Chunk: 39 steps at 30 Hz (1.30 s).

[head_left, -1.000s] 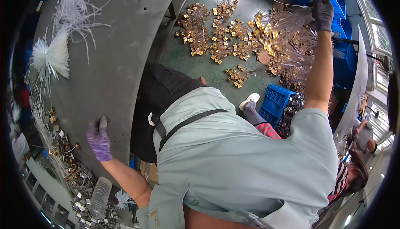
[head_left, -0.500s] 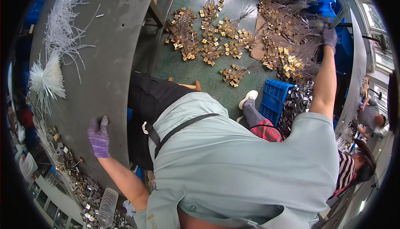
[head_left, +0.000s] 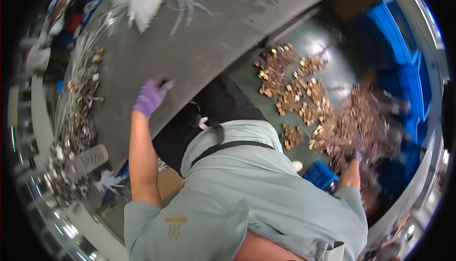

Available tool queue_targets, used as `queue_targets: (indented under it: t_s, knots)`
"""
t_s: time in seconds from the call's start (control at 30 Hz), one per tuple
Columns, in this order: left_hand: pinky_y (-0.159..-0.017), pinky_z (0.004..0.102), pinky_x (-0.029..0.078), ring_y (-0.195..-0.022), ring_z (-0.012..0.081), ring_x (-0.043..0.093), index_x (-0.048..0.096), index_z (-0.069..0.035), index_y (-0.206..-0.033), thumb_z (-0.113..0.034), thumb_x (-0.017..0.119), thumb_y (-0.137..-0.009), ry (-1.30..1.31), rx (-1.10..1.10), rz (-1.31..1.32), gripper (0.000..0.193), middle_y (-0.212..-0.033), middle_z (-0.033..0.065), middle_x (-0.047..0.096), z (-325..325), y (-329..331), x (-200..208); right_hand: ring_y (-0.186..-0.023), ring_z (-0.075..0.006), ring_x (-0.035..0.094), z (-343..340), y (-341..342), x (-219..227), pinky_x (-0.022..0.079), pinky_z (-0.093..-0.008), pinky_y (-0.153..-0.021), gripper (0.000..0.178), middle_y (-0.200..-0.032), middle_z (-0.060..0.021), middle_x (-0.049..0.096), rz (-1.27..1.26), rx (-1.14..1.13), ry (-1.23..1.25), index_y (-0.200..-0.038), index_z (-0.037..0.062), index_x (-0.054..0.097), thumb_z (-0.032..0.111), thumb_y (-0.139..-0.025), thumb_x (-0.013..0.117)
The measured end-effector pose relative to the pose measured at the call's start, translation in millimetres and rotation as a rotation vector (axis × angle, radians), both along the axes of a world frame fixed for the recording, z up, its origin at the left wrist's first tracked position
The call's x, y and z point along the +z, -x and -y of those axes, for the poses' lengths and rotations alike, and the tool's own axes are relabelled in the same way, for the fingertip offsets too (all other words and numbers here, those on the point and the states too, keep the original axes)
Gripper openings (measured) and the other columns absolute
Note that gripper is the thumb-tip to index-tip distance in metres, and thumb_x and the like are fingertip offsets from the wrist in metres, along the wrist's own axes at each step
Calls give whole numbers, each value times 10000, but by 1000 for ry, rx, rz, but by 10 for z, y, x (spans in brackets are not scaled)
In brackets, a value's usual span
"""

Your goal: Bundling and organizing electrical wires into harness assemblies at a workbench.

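My left hand [head_left: 153,94], in a purple glove with dark fingertips, is over the grey tabletop [head_left: 199,47] near its edge. Its fingers are loosely bent, and nothing shows between them. Out to the right, my right hand [head_left: 357,156], also gloved, reaches down into a heap of thin-wire bundles with gold-coloured square metal ends [head_left: 339,130]. Blur and the heap hide its fingers, so I cannot make out a grip. Smaller clusters of the same gold-ended pieces [head_left: 278,68] lie on the green floor.
A fan of white thin strips [head_left: 142,6] lies at the table's far side. Wires and small metal pieces [head_left: 71,142] line its left edge, beside a clear ribbed plastic container [head_left: 89,160]. Blue crates [head_left: 403,75] stand right of the heap; another blue crate [head_left: 320,175] is near my right arm.
My view has turned and is blurred. My right hand has come down from the wires by the far blue crates to the near part of the heap. My left hand stays over the table.
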<state>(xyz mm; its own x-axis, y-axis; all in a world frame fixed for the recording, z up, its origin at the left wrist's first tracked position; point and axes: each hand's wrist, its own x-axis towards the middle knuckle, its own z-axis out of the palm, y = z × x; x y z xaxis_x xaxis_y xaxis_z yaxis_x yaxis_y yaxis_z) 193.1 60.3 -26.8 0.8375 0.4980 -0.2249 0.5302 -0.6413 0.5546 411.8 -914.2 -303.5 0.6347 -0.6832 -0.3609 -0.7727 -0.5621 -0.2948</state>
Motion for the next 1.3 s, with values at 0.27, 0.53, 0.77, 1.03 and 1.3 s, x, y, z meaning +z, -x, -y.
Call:
queue_targets:
  t_s: [0.27,0.53,0.77,1.03,1.3]
  knots:
    - [-735,381,489,-813,341,623,633,-28,-947,-261,621,-859,-32,153,35,250,-868,182,654,-207,442,-147,-512,-183,584,-4060,-937,853,492,-301,-525,263,-632,-110,596,-192,876,-557,-794,15,555,256,-901,545]
    - [-581,286,461,-589,119,542,621,-15,-871,-265,651,-868,107,567,562,252,-655,52,580,-225,786,-929,-834,-250,662,-8226,-1476,2709,505,-336,-766,400,-913,-138,684,386,1618,-402,-999,63,673,431,-861,598]
    - [-594,290,436,-599,152,499,606,-35,-824,-209,643,-865,71,588,669,182,-669,51,529,-180,716,-793,-1184,-387,486,-10178,-1016,2485,382,-408,-1005,832,-1294,-294,464,278,1631,186,-1212,-7,548,655,-714,627]
    - [-596,287,442,-606,141,511,601,-44,-836,-178,637,-865,54,536,670,141,-689,44,552,-231,729,-716,-1110,-395,540,-10513,-1139,2453,445,-444,-935,558,-1184,-271,554,348,1539,95,-1133,-3,576,388,-744,659]
    - [-589,295,444,-598,152,512,604,-35,-839,-178,642,-859,38,532,704,149,-690,69,558,-225,749,-749,-1025,-408,592,-10257,-1529,2478,474,-441,-869,366,-1083,-244,616,208,1726,253,-1073,23,616,217,-777,519]
